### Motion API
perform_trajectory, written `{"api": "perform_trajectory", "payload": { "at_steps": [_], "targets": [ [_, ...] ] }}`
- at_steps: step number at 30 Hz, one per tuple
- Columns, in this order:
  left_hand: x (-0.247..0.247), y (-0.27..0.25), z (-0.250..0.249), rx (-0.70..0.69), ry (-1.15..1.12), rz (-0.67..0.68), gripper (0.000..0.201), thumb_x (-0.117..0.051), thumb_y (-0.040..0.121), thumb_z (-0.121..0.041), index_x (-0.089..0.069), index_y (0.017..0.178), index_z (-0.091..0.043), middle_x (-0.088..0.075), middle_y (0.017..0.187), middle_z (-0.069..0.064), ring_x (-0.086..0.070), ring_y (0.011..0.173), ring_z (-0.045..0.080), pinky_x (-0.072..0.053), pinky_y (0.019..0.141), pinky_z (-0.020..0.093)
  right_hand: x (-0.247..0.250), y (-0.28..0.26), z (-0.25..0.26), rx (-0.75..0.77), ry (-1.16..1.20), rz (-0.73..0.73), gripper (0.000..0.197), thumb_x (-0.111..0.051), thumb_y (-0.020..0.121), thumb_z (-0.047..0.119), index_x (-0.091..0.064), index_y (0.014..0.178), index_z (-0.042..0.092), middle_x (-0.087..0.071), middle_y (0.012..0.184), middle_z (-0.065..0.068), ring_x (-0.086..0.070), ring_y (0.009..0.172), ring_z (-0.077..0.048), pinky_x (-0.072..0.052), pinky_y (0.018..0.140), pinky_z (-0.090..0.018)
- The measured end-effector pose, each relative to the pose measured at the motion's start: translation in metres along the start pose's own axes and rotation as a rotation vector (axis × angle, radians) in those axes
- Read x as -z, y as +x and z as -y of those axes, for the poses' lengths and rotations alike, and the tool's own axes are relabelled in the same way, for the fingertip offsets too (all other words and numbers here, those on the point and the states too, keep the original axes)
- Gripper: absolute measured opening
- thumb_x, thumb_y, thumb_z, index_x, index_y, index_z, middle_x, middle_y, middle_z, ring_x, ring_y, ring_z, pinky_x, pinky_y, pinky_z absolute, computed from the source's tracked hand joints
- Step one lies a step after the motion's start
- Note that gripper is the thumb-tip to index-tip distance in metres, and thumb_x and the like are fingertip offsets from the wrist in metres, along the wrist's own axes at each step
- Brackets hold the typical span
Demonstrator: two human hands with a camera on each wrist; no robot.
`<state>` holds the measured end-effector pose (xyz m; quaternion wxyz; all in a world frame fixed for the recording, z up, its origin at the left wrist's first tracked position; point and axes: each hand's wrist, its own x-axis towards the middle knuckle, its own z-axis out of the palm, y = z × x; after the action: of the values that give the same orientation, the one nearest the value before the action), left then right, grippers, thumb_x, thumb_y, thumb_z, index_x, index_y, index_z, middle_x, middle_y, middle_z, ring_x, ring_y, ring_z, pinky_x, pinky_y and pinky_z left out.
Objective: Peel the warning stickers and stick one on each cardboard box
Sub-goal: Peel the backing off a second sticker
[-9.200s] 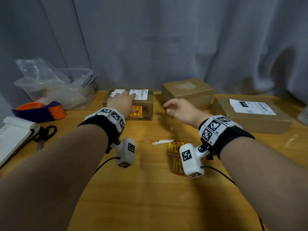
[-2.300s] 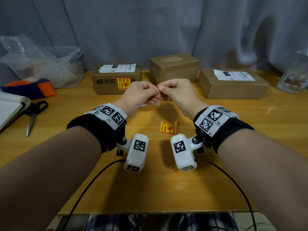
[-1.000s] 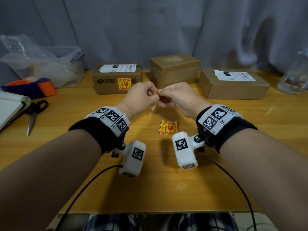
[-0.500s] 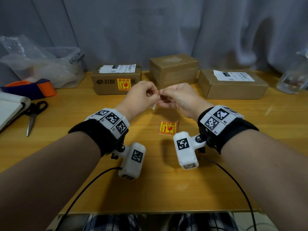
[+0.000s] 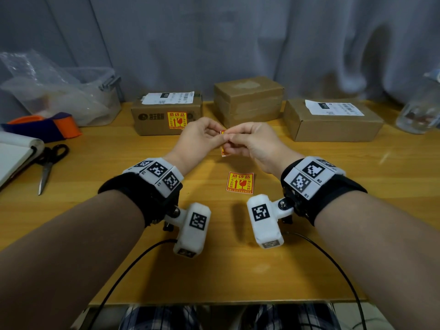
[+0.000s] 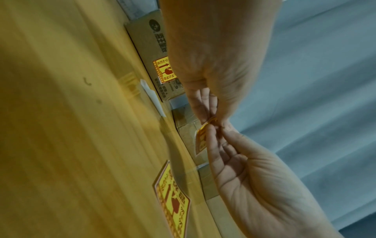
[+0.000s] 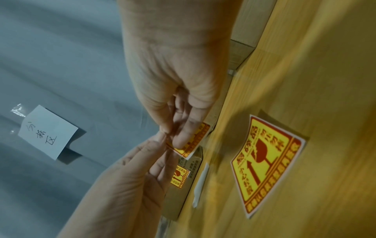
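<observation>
Both hands, left hand (image 5: 198, 134) and right hand (image 5: 253, 141), pinch a warning sticker (image 5: 223, 145), peeling its backing; next it needs pressing onto the bare middle cardboard box (image 5: 248, 101).

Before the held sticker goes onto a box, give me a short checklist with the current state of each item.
1. Sticker pinched by both hands, left hand and right hand: ok.
2. Backing fully peeled off: cannot tell.
3. Middle box front bare and free for a sticker: ok.
4. Right box front bare: ok.
5. Left box already carries a sticker: ok.
6. Spare sticker lying flat on the table: ok.
</observation>
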<state>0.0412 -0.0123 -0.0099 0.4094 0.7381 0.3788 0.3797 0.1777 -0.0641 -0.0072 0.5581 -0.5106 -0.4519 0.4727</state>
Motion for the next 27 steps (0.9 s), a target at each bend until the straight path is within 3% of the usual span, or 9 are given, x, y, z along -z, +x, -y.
{"api": "perform_trajectory", "payload": {
  "at_steps": [3, 5, 8, 10, 12, 16, 21, 27],
  "targets": [
    [0.0, -0.002, 0.001, 0.059, -0.125, -0.005, 0.01, -0.061, 0.087, -0.005, -0.061, 0.097, -0.004, -0.062, 0.077, 0.005, -0.061, 0.065, 0.005, -0.053, 0.064, 0.013, -0.002, 0.0, 0.0, -0.004, -0.05, -0.029, 0.011, -0.056, 0.088, -0.004, -0.062, 0.093, 0.004, -0.062, 0.076, -0.009, -0.06, 0.063, -0.014, -0.057, 0.061, -0.022],
    [0.002, 0.0, 0.002, 0.084, -0.151, -0.028, 0.004, -0.06, 0.088, -0.006, -0.062, 0.091, -0.006, -0.063, 0.076, 0.005, -0.062, 0.065, 0.005, -0.054, 0.064, 0.014, 0.001, 0.002, -0.002, 0.017, -0.218, -0.119, 0.022, -0.063, 0.086, 0.005, -0.055, 0.106, 0.011, -0.055, 0.078, -0.003, -0.056, 0.067, -0.012, -0.051, 0.061, -0.023],
    [0.004, 0.0, 0.002, 0.106, -0.193, -0.055, 0.006, -0.058, 0.089, -0.006, -0.061, 0.086, -0.011, -0.065, 0.08, 0.007, -0.063, 0.07, 0.011, -0.054, 0.064, 0.015, 0.009, 0.002, -0.004, 0.011, -0.426, -0.164, 0.036, -0.069, 0.083, 0.022, -0.056, 0.115, 0.009, -0.055, 0.09, 0.0, -0.052, 0.075, -0.007, -0.041, 0.062, -0.014],
    [0.005, 0.0, 0.001, 0.122, -0.234, -0.056, 0.002, -0.058, 0.09, -0.008, -0.06, 0.091, -0.008, -0.067, 0.083, 0.008, -0.065, 0.069, 0.01, -0.055, 0.065, 0.016, 0.013, 0.001, -0.006, -0.007, -0.409, -0.097, 0.024, -0.066, 0.086, 0.02, -0.064, 0.102, 0.002, -0.062, 0.083, 0.001, -0.053, 0.064, 0.003, -0.038, 0.054, -0.01],
    [0.005, -0.001, 0.0, 0.164, -0.283, -0.013, 0.009, -0.06, 0.089, -0.011, -0.058, 0.096, -0.006, -0.067, 0.082, 0.007, -0.066, 0.066, 0.007, -0.055, 0.065, 0.017, 0.014, -0.001, -0.006, 0.027, -0.384, -0.123, 0.012, -0.064, 0.088, 0.017, -0.066, 0.087, 0.005, -0.061, 0.072, 0.004, -0.051, 0.053, 0.005, -0.036, 0.057, -0.015],
    [0.005, -0.006, -0.001, 0.236, -0.237, 0.177, 0.006, -0.061, 0.088, -0.01, -0.062, 0.089, -0.004, -0.067, 0.079, 0.008, -0.065, 0.064, 0.01, -0.055, 0.062, 0.017, 0.015, 0.0, -0.003, 0.069, -0.344, -0.226, 0.015, -0.062, 0.089, 0.017, -0.065, 0.077, 0.008, -0.054, 0.059, 0.008, -0.045, 0.053, 0.002, -0.035, 0.06, -0.018],
    [0.005, -0.008, -0.002, 0.242, -0.213, 0.157, 0.005, -0.059, 0.088, -0.008, -0.061, 0.083, -0.007, -0.066, 0.076, 0.008, -0.063, 0.06, 0.009, -0.054, 0.06, 0.018, 0.015, 0.001, -0.003, 0.065, -0.337, -0.221, 0.023, -0.063, 0.088, 0.019, -0.063, 0.066, 0.014, -0.051, 0.056, 0.006, -0.041, 0.057, -0.008, -0.034, 0.058, -0.021],
    [0.006, -0.008, -0.004, 0.216, -0.213, 0.137, 0.005, -0.06, 0.088, -0.009, -0.061, 0.083, -0.011, -0.065, 0.075, 0.005, -0.062, 0.064, 0.011, -0.054, 0.058, 0.016, 0.015, 0.001, -0.003, 0.069, -0.333, -0.209, 0.023, -0.062, 0.089, 0.019, -0.063, 0.066, 0.015, -0.055, 0.059, 0.007, -0.042, 0.059, -0.008, -0.036, 0.057, -0.02]
  ]
}}
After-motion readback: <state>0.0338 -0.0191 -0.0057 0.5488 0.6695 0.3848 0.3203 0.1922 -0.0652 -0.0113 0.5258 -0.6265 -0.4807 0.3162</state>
